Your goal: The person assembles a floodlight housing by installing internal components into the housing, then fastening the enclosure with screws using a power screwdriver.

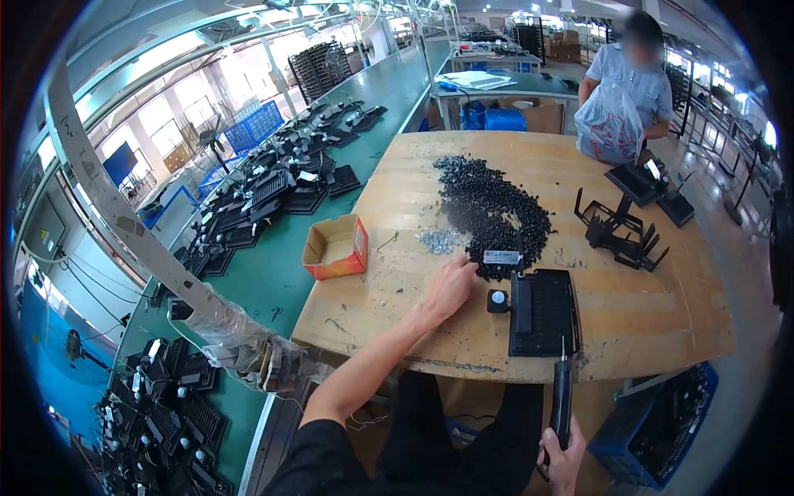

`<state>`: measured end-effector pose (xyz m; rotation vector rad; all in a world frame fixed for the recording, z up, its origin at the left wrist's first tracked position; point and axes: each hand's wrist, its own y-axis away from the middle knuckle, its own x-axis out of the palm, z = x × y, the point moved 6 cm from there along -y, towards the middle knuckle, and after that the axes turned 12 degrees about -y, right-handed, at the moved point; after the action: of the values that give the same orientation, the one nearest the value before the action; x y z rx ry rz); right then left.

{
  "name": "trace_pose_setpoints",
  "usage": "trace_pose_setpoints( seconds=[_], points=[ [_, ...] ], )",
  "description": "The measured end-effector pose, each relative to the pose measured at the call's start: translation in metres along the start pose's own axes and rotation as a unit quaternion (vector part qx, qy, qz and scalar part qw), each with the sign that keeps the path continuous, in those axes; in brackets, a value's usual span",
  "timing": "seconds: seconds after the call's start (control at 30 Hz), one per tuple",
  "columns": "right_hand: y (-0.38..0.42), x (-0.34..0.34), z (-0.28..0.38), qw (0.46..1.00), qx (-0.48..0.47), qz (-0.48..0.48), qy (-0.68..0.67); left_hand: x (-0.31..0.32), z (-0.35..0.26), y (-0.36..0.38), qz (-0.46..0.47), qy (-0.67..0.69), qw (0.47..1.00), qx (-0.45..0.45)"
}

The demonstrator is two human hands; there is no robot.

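My left hand (453, 283) rests at the near edge of a pile of small black parts (496, 202), its fingers curled together; what they pinch, if anything, is hidden. Beside that pile lies a patch of small silvery screws (441, 240). My right hand (563, 456) is wrapped round a black electric screwdriver (563, 401), whose bit points up over the near end of a black finned floodlight (542, 318). This floodlight lies flat on the table, with a small sensor (498, 301) at its left side and a white label (502, 257) above it.
An open orange cardboard box (340, 266) sits on the wooden table (397, 322). Black brackets (620, 227) and more floodlights (637, 183) lie at right. Many floodlights (265, 192) cover the green conveyor (248, 289). Across the table a person holds a plastic bag (610, 124). A blue crate (653, 434) stands below right.
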<state>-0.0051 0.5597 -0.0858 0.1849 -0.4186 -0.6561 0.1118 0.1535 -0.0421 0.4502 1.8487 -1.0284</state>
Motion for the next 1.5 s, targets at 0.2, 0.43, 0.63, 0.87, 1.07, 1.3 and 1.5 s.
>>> trace_pose_setpoints(
  seconds=[0.2,0.43,0.63,0.87,1.07,1.3,1.5],
  points=[
    [0.022,0.022,0.008,0.999,-0.036,0.017,0.033,-0.008,0.019,0.029,-0.055,-0.003,0.998,-0.029],
    [0.017,0.056,-0.005,0.989,-0.030,0.130,0.067,-0.035,-0.038,0.106,0.101,0.456,0.844,-0.264],
    [0.015,0.070,0.006,0.971,-0.040,0.178,0.153,-0.039,-0.085,0.135,0.110,0.605,0.732,-0.295],
    [0.030,0.060,0.005,0.963,-0.041,0.195,0.179,-0.029,-0.083,0.135,0.114,0.640,0.701,-0.292],
    [0.036,0.052,0.005,0.971,-0.051,0.185,0.145,-0.042,-0.083,0.122,0.113,0.627,0.722,-0.269],
    [0.034,0.048,0.004,0.968,-0.057,0.182,0.163,-0.049,-0.092,0.115,0.158,0.579,0.769,-0.221],
    [0.038,0.050,-0.017,0.971,0.118,0.203,-0.052,-0.042,-0.093,0.119,0.187,0.614,0.738,-0.207]
  ],
)
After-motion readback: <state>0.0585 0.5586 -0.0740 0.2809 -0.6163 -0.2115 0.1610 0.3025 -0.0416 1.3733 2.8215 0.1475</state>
